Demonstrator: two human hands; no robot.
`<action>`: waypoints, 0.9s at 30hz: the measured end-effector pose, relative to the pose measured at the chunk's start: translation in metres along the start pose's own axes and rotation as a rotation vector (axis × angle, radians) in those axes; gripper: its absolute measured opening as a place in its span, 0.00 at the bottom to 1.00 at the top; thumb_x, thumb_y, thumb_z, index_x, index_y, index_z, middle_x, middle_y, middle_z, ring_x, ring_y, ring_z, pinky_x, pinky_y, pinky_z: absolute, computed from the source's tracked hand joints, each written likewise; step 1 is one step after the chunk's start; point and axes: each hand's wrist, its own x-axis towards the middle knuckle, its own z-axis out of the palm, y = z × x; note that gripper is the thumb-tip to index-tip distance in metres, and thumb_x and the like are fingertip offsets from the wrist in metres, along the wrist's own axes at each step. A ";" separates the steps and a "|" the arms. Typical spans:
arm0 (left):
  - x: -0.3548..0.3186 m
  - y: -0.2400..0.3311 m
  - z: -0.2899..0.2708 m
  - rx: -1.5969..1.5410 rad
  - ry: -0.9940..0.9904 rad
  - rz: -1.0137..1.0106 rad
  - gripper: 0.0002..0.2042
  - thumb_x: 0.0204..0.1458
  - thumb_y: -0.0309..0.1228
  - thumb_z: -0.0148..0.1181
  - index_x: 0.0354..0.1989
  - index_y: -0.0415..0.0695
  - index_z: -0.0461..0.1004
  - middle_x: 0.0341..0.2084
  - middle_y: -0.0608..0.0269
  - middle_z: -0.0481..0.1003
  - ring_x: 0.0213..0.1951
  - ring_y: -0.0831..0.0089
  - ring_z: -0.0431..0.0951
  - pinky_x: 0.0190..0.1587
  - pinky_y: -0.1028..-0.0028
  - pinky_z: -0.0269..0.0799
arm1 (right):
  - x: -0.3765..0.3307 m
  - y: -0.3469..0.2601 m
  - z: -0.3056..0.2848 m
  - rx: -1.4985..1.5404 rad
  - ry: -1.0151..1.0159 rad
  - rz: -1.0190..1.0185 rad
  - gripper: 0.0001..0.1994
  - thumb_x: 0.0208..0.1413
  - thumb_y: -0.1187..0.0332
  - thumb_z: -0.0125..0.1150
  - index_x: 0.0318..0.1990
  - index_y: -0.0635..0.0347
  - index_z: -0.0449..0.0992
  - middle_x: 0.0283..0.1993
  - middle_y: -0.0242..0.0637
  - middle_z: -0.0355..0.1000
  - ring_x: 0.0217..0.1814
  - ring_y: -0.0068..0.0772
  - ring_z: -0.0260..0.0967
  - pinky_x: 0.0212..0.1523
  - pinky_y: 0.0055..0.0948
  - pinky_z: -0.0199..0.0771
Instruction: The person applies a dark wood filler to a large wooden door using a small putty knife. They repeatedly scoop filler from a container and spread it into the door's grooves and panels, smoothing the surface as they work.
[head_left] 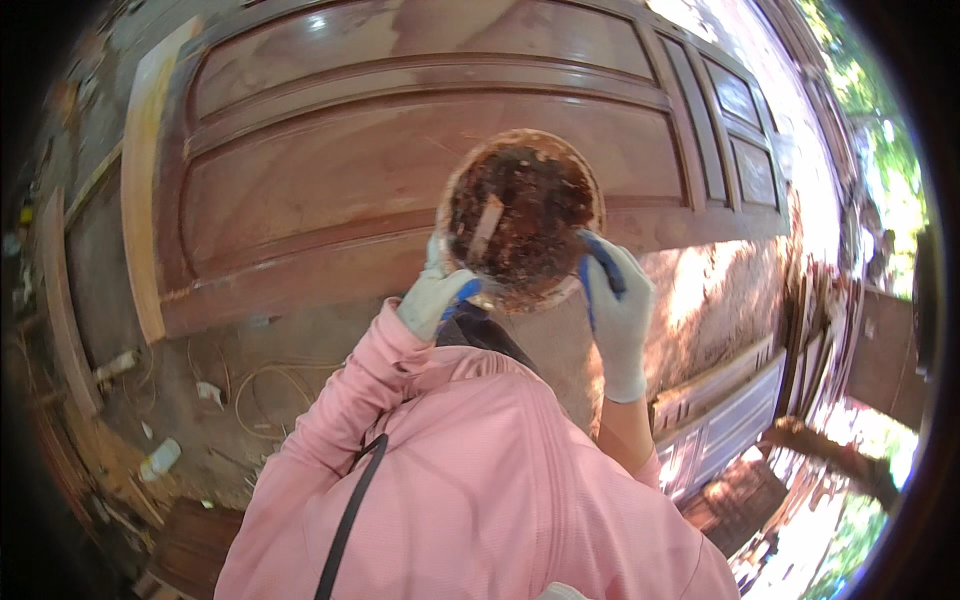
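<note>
A round bucket point(591, 172) is held up in front of my body, its inside coated with dark reddish-brown stuff and its rim crusted. A flat wooden stick point(486, 229) leans inside it. My left hand point(436, 290), in a white glove with blue on the fingers, grips the bucket's near left side. On the right side, my right hand point(617, 295), gloved the same way, has its fingers closed at the rim. Beyond the bucket lies a large brown panelled wooden door point(330, 170), its surface patchy with a reddish coating.
A pale wooden board point(148, 190) runs along the door's left end. Thin hose or cord point(262, 400) coils on the ground at left, near a white bottle point(160, 460). To the right, more panels point(725, 415) lean in a row beside a log point(830, 450).
</note>
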 end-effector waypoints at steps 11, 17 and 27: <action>-0.007 0.000 -0.032 -0.191 -0.135 -0.091 0.18 0.64 0.20 0.53 0.63 0.36 0.68 0.53 0.51 0.78 0.51 0.63 0.81 0.54 0.66 0.79 | 0.012 -0.011 0.029 -0.655 0.035 -0.142 0.11 0.62 0.67 0.60 0.48 0.55 0.84 0.40 0.42 0.79 0.42 0.48 0.79 0.43 0.40 0.79; -0.005 0.034 -0.028 0.771 -0.264 0.550 0.11 0.59 0.18 0.61 0.49 0.33 0.76 0.50 0.48 0.77 0.49 0.61 0.79 0.53 0.67 0.76 | 0.016 -0.002 0.041 -0.760 0.106 -0.142 0.06 0.61 0.64 0.59 0.38 0.55 0.78 0.38 0.39 0.78 0.41 0.48 0.80 0.40 0.44 0.80; 0.004 0.049 -0.013 0.245 -0.197 0.008 0.39 0.62 0.24 0.57 0.80 0.49 0.45 0.55 0.64 0.71 0.45 0.80 0.71 0.48 0.77 0.72 | 0.036 0.000 0.049 -0.767 0.049 0.039 0.12 0.59 0.63 0.61 0.45 0.57 0.83 0.42 0.46 0.81 0.49 0.51 0.79 0.49 0.47 0.80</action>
